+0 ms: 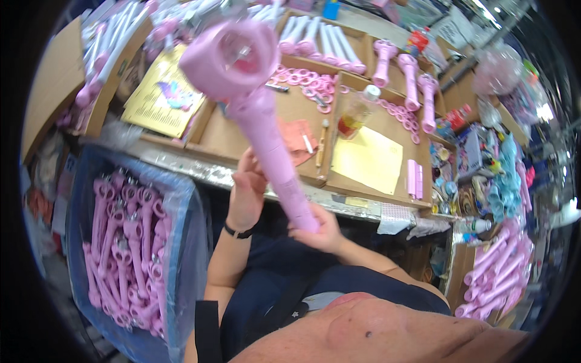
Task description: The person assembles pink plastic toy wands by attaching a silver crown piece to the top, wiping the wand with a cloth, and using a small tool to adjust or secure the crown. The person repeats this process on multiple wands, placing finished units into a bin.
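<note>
A pink plastic toy wand (266,133) with a thick ring-shaped head is held up in front of me, tilted so that its head points to the far left. Something clear and shiny sits inside the ring. My right hand (321,230) is wrapped round the bottom end of the handle. Close beside the middle of the handle is my left hand (246,193), loosely open, its fingertips partly hidden behind the wand. Whether those fingers touch it, I cannot tell. Below the wand's head, a cardboard tray (221,136) lies on the bench.
At left, a blue-lined bin (184,242) holds many pink wands. Pink rings (302,75), a bottle of yellowish liquid (357,112), yellow paper (369,158) and an orange cloth (295,142) lie in the trays. More pink wands (410,81) stand behind; pink handles (496,272) are piled at right.
</note>
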`<state>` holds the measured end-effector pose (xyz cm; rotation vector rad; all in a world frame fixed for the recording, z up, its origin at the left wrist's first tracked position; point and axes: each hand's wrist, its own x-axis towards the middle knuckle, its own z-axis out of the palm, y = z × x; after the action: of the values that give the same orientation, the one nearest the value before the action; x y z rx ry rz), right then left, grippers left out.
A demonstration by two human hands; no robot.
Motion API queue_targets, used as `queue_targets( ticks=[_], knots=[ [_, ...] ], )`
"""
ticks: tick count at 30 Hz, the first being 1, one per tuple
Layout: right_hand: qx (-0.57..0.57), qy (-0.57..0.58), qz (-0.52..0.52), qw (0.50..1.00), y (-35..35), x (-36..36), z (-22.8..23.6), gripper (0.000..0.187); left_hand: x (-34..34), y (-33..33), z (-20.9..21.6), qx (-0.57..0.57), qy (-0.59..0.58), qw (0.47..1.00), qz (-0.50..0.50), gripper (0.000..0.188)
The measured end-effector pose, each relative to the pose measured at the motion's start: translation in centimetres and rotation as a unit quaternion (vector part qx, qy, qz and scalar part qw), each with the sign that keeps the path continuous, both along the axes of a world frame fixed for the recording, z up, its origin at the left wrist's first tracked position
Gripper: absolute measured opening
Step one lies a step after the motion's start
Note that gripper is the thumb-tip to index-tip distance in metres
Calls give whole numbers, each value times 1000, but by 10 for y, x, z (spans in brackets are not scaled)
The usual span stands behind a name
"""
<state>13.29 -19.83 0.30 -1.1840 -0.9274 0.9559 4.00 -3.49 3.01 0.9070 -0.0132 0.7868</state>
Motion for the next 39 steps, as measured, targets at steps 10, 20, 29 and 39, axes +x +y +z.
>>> queue_targets(
  ticks=[10, 20, 29, 39],
  knots=[
    [-61, -54, -313, 946, 40, 325, 93, 31, -71, -17, -59, 173, 382, 895, 156, 21],
    [-90, 80, -276, 954, 105, 541, -40, 57, -228, -90, -53, 421, 650, 586, 237, 19],
    [-142, -80, -420, 893, 109, 532, -64, 56, -367, -60, -39, 105, 638, 593, 479, 25],
    [-19, -410, -510, 756, 22, 317, 30, 34, -550, -30, -170, 77, 934, 341, -68, 49]
  ],
)
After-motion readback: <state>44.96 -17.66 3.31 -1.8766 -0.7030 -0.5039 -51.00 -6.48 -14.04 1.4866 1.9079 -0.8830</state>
